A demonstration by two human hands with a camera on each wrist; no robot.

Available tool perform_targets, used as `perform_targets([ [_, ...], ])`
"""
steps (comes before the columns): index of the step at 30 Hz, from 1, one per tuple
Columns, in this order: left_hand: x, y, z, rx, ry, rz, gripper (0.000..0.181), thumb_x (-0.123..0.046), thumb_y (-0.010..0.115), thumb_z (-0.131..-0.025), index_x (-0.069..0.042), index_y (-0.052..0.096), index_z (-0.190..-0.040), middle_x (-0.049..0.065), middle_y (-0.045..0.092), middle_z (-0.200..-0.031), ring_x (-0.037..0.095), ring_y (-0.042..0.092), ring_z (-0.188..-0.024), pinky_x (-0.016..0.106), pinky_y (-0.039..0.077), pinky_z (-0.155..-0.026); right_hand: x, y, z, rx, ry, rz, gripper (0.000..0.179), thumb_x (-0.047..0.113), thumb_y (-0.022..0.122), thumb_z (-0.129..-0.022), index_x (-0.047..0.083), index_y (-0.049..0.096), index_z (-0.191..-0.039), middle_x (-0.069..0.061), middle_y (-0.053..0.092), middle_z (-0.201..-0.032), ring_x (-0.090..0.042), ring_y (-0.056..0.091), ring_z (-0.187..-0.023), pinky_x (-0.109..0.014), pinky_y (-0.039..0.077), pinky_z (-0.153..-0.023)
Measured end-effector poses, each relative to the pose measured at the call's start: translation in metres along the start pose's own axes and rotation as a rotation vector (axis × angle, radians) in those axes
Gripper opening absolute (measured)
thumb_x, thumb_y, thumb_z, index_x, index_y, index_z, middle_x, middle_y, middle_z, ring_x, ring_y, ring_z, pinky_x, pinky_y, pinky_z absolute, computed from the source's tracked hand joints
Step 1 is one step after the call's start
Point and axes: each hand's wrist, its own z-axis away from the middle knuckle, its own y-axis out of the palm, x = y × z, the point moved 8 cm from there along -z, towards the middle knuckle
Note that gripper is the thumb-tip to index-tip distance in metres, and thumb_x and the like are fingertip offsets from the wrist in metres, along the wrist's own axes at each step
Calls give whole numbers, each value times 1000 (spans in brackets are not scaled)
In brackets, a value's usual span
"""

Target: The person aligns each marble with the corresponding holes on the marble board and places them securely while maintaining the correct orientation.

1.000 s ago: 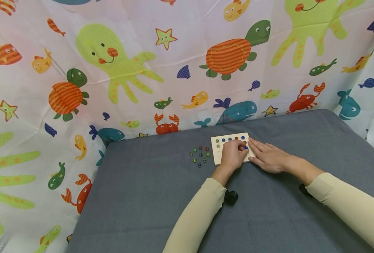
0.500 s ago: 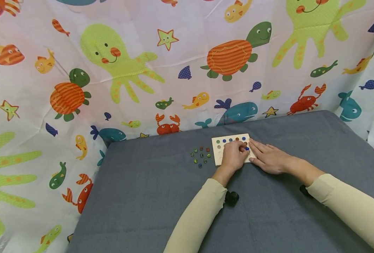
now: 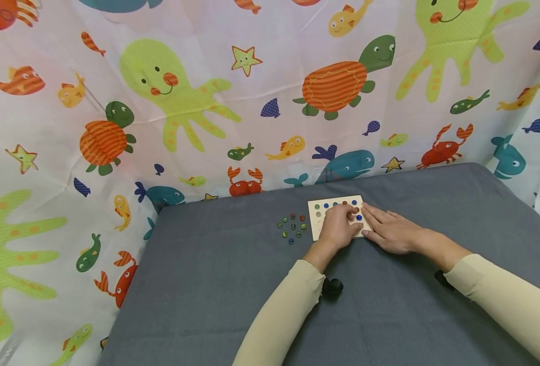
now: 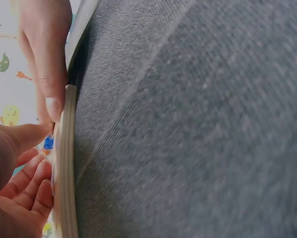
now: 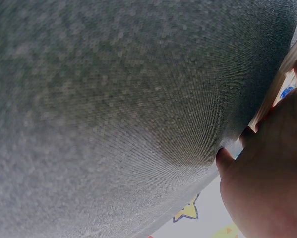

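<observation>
A pale wooden board (image 3: 316,231) with rows of round hollows lies near the table's far edge, several glass marbles seated in it. Over its middle is my left hand (image 3: 335,226), its thumb and index finger spread beside a blue marble (image 3: 358,217) at the board's right side. In the left wrist view the thumb (image 4: 31,134) and curved fingers stand either side of that blue marble, with a gap between them. My right hand (image 3: 395,234) lies with straight fingers against the board's right edge. My left hand hides part of the hollows.
Several loose marbles (image 3: 293,226) lie in a cluster on the grey cloth, just left of the board. The grey-covered table (image 3: 215,284) meets a curtain (image 3: 205,61) printed with sea animals behind it and at both sides.
The blue marble stays in place on the board while my left hand's fingers part from it and draw slightly left. My right hand keeps its place. The head view has shifted a little.
</observation>
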Motion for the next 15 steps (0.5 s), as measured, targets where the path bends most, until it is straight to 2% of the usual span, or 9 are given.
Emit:
perform_targets([
  [8, -6, -9, 6, 33, 74, -21, 31, -22, 79, -92, -12, 73, -121, -1, 67, -98, 7, 54, -79, 17, 41, -72, -1, 1, 0, -8, -6, 0, 79, 54, 36, -109, -3, 20, -161, -22, 13, -169, -44, 21, -152, -69, 18, -116],
  [15, -8, -18, 12, 58, 103, -18, 29, -25, 76, -95, -12, 72, -121, 0, 67, -102, 5, 52, -75, 17, 41, -68, -1, 2, -2, 9, 5, 3, 76, 50, 37, -110, -2, 17, -161, -21, 10, -170, -43, 18, -154, -68, 16, -117],
])
